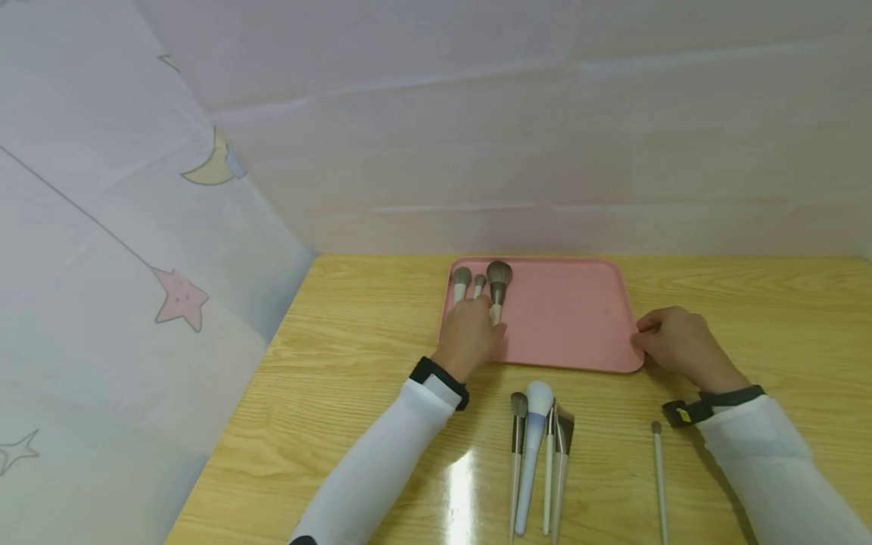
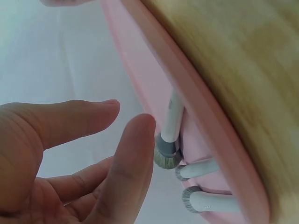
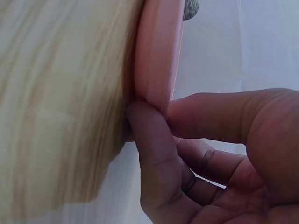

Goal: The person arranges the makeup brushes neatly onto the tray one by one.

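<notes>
A pink tray (image 1: 565, 310) lies at the back of the table, with three makeup brushes along its left side. One has a large fluffy head (image 1: 499, 274), one is small (image 1: 480, 280), and a medium one (image 1: 462, 277) lies leftmost. Over their handles hovers my left hand (image 1: 468, 337). The left wrist view shows its thumb and forefinger apart with nothing between them, beside a white-handled brush (image 2: 173, 119). At the tray's front right corner, my right hand (image 1: 681, 344) pinches the rim (image 3: 156, 60) between thumb and forefinger.
In front of the tray, several brushes lie side by side, including a blue-handled one with a white head (image 1: 540, 397) and one with an angled head (image 1: 564, 431). A thin brush (image 1: 658, 469) lies apart, near the right sleeve. A pale curtain (image 1: 477, 151) hangs behind the wooden table (image 1: 327, 363).
</notes>
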{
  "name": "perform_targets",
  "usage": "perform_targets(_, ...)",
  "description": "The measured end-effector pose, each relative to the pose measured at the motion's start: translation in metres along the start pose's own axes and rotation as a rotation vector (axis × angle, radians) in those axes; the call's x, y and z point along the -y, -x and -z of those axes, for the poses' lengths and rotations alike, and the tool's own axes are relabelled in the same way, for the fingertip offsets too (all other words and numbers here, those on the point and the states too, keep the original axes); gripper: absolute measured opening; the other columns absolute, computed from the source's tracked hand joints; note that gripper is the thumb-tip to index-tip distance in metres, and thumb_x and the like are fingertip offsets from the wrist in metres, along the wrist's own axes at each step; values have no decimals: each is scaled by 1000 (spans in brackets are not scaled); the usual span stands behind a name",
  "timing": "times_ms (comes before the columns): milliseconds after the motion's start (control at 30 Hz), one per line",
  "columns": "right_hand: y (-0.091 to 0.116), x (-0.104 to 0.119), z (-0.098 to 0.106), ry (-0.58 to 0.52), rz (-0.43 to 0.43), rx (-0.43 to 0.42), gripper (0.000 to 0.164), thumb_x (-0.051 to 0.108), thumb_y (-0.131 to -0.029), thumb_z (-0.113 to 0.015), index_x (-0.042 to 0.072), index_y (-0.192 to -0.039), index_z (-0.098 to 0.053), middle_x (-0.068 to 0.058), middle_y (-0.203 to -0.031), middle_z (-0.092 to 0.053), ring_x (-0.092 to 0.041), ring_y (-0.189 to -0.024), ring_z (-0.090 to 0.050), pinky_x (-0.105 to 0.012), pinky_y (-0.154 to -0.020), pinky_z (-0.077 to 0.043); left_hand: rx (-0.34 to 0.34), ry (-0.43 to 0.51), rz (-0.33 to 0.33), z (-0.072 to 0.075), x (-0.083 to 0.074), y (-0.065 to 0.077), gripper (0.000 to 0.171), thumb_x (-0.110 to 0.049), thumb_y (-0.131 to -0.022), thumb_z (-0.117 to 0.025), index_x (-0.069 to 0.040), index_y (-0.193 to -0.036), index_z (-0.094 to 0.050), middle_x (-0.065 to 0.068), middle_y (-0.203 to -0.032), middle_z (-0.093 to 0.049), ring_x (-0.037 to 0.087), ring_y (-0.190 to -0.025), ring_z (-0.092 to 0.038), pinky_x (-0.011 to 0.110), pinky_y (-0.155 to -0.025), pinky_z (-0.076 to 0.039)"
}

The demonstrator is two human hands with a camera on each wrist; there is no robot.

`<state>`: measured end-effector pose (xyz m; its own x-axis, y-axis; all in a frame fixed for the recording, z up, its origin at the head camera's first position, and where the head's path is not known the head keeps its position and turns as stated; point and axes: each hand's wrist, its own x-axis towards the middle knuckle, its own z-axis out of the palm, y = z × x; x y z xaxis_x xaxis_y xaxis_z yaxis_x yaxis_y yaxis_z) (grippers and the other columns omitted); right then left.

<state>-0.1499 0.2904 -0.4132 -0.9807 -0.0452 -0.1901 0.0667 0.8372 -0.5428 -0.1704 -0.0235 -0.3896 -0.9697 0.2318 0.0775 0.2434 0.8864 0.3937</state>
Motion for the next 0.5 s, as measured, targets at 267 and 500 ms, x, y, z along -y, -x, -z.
perform_targets(267, -2, -1, -1, -2, 0, 5, 38, 14, -93, -65, -16, -115, -67, -20, -90, -75, -26, -77, -66, -29, -63, -48, 3, 32, -38, 1, 3, 24, 39, -19, -96, -77, 7, -124, -70, 13, -89, -76, 15, -65, -65, 27, -61, -57)
perform_targets(500, -2, -1, -1, -2, -20, 7, 37, 15, -93, -65, -15, -115, -67, -23, -94, -74, -28, -80, -66, -29, -64, -47, 1, 34, -53, 0, 5, 44, 39, -20, -95, -78, 6, -124, -70, 6, -79, -69, 8, -60, -56, 19, -53, -45)
